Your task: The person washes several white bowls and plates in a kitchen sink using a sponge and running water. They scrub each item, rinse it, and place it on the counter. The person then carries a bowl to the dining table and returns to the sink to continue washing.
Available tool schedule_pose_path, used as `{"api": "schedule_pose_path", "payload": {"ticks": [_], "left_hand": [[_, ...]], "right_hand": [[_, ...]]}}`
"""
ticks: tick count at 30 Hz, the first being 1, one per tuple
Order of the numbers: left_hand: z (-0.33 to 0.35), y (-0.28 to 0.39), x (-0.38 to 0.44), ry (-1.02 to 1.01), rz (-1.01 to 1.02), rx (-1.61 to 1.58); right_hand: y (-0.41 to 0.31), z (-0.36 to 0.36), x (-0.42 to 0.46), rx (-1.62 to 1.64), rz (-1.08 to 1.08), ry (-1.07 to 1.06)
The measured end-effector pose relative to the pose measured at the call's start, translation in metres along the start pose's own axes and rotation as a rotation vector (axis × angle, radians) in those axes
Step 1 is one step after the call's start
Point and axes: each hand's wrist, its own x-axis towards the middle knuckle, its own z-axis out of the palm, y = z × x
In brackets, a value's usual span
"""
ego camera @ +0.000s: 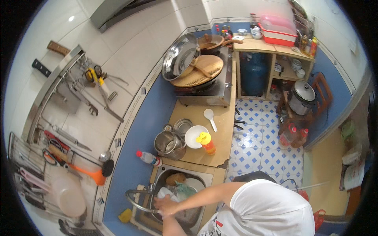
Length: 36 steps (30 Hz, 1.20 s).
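My right hand (167, 204) is over the metal sink (203, 177), beside the end of the curved faucet (136, 203). My left forearm (172, 226) comes up from the bottom edge, and its hand meets the right one, mostly covered by it. Whether either hand grips something cannot be made out. Just beyond the fingers lies a white item (164, 192), perhaps a bowl or cloth. A green mesh cloth (184, 190), a brown rounded object (175, 178) and a pale dish (196, 185) are also in the sink.
On the counter (189, 113) are a steel pot (169, 146), white bowl (193, 136), yellow-capped bottle (208, 144) and white spoon (210, 119). A red-capped bottle (149, 158) stands by the wall. A yellow sponge (125, 215) lies behind the faucet. Knives and tools hang from a wall rack (53, 88).
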Motion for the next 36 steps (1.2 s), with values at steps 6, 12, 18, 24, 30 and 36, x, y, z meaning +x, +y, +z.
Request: {"api": "schedule_pose_path", "payload": {"ticks": [6,12,18,24,30,36], "left_hand": [[0.007,0.011,-0.001,-0.056,0.027,-0.085],[0.011,0.005,0.019,-0.078,-0.007,-0.241],[0.029,-0.008,0.039,-0.293,-0.124,-0.746],[0.059,0.002,0.030,-0.720,-0.273,-1.237],[0.029,-0.036,0.013,-0.571,-0.165,-1.281],[0.053,-0.053,0.032,-0.219,-0.095,-0.587]], "right_hand": [[-0.004,0.052,0.004,0.093,-0.249,0.236],[-0.032,0.027,0.026,0.104,0.188,-0.232],[-0.030,0.025,-0.003,0.580,0.179,0.057],[0.054,0.014,-0.013,0.069,0.143,0.323],[0.038,-0.011,-0.048,0.337,0.273,-0.275],[0.022,0.023,-0.031,0.470,0.517,-0.243]]}}
